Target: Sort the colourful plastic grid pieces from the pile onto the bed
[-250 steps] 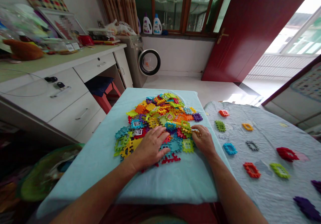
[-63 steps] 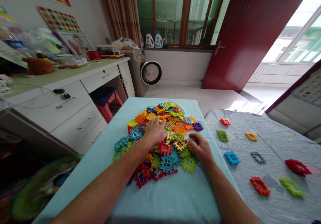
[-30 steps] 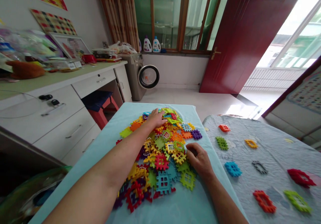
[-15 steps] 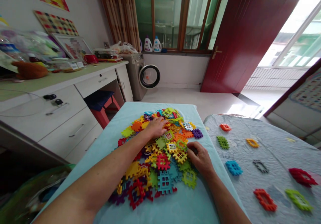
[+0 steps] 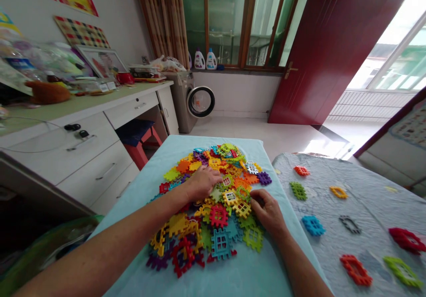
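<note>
A heap of colourful plastic interlocking pieces covers the middle of the table with a light blue cloth [image 5: 246, 275]. My left hand [image 5: 205, 182] lies over the heap's middle, fingers spread and pointing right, near a green window piece [image 5: 226, 181]. At the heap's right edge rests my right hand [image 5: 267, 208], its fingers curled beside a yellow window piece [image 5: 242, 208]; whatever is under those fingers is hidden. Closer to me are a red window piece [image 5: 218, 216], a blue window piece [image 5: 221, 243] and a green one [image 5: 253, 237]. A purple piece [image 5: 264, 178] sits at the right edge.
On the right, a second cloth-covered table [image 5: 319, 177] bears several spread-out pieces, among them a blue one [image 5: 313, 225] and a red-orange one [image 5: 355, 270]. A cluttered desk [image 5: 146, 88], a stool [image 5: 136, 135] and a washing machine [image 5: 183, 101] stand beyond at the left.
My left hand has moved nearer to me over the heap, uncovering yellow pieces behind it. My right hand has kept its place at the heap's edge. The view has shifted slightly.
</note>
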`<state>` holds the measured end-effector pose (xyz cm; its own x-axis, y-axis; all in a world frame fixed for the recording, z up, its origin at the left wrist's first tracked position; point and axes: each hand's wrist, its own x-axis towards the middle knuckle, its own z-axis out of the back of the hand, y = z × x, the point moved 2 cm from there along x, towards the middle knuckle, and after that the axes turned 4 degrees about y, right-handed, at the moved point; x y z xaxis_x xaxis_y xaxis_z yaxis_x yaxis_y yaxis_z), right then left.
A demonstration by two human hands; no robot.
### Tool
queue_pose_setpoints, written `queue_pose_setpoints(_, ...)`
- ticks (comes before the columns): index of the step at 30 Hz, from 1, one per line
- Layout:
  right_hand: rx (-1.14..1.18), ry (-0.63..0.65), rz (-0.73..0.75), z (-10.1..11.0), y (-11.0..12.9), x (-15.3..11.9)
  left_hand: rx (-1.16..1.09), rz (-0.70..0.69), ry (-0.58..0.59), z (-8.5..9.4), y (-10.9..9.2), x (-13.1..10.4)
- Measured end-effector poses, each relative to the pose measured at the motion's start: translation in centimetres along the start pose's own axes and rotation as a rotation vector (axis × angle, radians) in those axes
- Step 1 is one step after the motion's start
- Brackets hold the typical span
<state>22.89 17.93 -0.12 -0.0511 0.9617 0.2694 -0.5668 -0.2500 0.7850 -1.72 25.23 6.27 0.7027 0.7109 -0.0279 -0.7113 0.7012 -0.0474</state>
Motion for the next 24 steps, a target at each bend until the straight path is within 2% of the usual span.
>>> queue_pose_setpoints(3,-0.001,0.004,-0.002,0.0,0.1,0.0,-0.042,0.079,-0.055,1.2,0.8,1.1)
queue_pose_setpoints(7,0.006,0.009,-0.011,0.1,0.2,0.1,-0.051,0.247,-0.121,1.9,2.8,4.5)
queue_pose_setpoints(10,0.008,0.006,-0.005,0.1,0.2,0.1,-0.066,0.389,-0.114,1.2,4.3,7.6)
queue_pose_setpoints(13,0.006,-0.001,0.0,0.1,0.1,0.1,-0.098,0.494,-0.056,0.0,5.3,10.2)
queue_pose_setpoints(18,0.025,0.003,-0.001,-0.1,-0.3,0.0,-0.141,0.501,0.046,-1.3,5.9,12.6)
queue_pose_setpoints(24,0.022,-0.001,0.006,-0.1,-0.3,0.1,-0.131,0.433,0.055,-1.7,5.6,12.1)
